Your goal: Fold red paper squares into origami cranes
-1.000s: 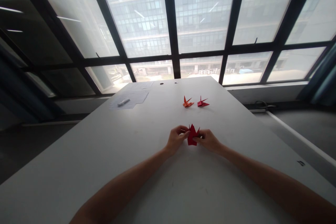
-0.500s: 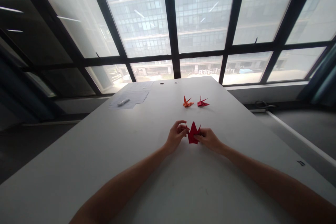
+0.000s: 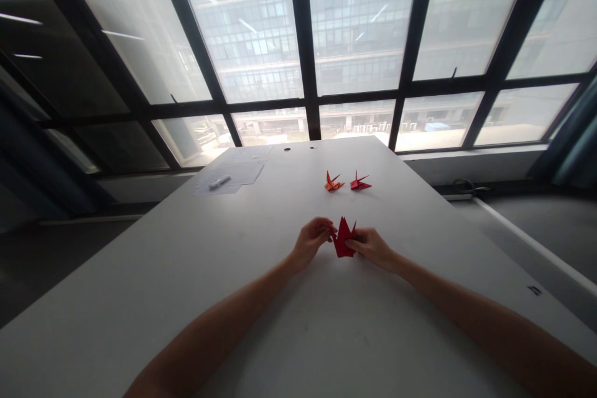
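A red origami crane (image 3: 344, 241) is held upright between my hands, its pointed tips facing up and its flat bottom edge toward me. My right hand (image 3: 373, 247) pinches its right side, the thumb lying across the front of the folded paper. On the other side, the fingers of my left hand (image 3: 313, 239) are closed on the narrow left point, which they partly hide. Farther back stand an orange paper crane (image 3: 333, 183) and, to its right, a red-pink paper crane (image 3: 360, 182).
All this is on a long white table (image 3: 186, 298). Sheets of paper (image 3: 242, 172) lie at the far left with a whitish marker-like object (image 3: 219, 182) on them. A small dark mark (image 3: 534, 290) shows near the right edge. Tall windows (image 3: 261, 25) rise behind.
My left index finger has come down from above the left point and curled onto it. That point is now bent lower. My right hand keeps its hold almost unmoved.
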`<control>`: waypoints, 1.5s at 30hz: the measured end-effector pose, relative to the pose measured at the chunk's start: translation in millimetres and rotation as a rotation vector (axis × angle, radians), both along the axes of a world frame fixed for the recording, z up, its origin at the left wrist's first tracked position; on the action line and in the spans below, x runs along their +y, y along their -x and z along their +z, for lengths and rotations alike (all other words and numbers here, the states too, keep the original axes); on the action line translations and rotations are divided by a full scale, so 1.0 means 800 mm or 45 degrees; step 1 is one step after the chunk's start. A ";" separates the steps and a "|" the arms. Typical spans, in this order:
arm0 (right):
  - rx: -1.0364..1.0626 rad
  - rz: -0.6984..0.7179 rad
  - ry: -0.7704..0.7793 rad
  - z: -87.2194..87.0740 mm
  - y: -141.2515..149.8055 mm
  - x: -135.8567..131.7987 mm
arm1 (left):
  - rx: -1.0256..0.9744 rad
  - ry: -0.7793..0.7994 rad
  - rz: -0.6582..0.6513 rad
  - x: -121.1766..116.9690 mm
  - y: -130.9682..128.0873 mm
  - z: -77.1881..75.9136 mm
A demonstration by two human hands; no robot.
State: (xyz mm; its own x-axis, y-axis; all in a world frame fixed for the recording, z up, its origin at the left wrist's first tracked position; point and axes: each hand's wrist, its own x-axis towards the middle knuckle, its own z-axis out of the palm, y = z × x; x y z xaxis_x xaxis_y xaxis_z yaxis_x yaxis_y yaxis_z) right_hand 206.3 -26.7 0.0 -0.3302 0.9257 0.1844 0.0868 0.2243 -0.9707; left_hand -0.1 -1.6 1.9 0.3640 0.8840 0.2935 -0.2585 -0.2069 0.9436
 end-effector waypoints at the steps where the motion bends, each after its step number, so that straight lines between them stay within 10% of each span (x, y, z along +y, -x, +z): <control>1: -0.005 0.003 -0.004 -0.001 0.000 0.000 | 0.011 -0.006 0.017 0.000 0.000 0.001; 13: -0.051 0.069 -0.063 -0.013 -0.005 0.003 | 0.120 -0.074 0.173 0.000 -0.006 -0.004; 25: -0.040 0.022 -0.101 -0.011 -0.002 0.002 | 0.492 -0.553 0.397 -0.014 -0.005 0.015; 45: -0.064 -0.096 -0.139 -0.019 0.000 0.004 | 0.387 -0.263 0.318 -0.011 -0.007 0.004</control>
State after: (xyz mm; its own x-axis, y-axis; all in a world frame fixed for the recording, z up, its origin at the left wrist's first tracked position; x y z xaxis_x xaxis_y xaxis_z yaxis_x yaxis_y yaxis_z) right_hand 206.0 -23.2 -15.3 -0.2718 0.9237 0.2701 0.1552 0.3190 -0.9350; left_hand 5.4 -10.4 4.9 0.2442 0.8897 0.3858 0.1064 -0.4200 0.9013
